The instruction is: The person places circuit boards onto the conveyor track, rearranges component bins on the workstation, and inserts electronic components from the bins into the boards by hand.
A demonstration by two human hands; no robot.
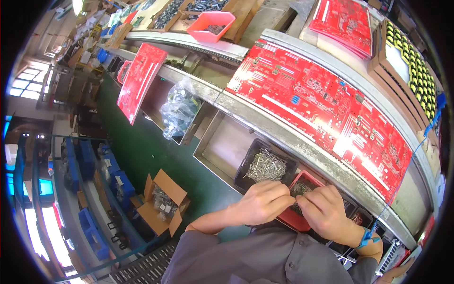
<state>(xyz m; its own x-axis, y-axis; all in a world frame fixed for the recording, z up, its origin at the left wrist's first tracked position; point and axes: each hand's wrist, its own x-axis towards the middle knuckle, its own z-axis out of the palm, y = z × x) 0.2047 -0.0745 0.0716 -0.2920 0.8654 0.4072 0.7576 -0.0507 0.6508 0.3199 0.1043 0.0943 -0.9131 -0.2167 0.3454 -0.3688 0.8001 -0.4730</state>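
My left hand (268, 202) and my right hand (327, 211) meet over a red bin (287, 217) of small parts. The fingertips of both are pinched together, almost touching each other; whatever is between them is too small or hidden to make out. Beside my left hand, a black bin (242, 174) holds a heap of thin, silvery wire-like metal pieces (266, 165). A blue strap with a cord (368, 238) circles my right wrist. Beyond my hands, large red circuit boards (302, 87) lie in a row along a metal rail, with some parts set into them.
Another red board (140, 78) sticks out over the rail at the left. A plastic bag (179, 111) sits in a tray below it. Stacked red boards (343, 23), yellow-black parts (416, 66) and a pink bin (211, 24) stand beyond the line. An open carton (168, 191) is on the green floor.
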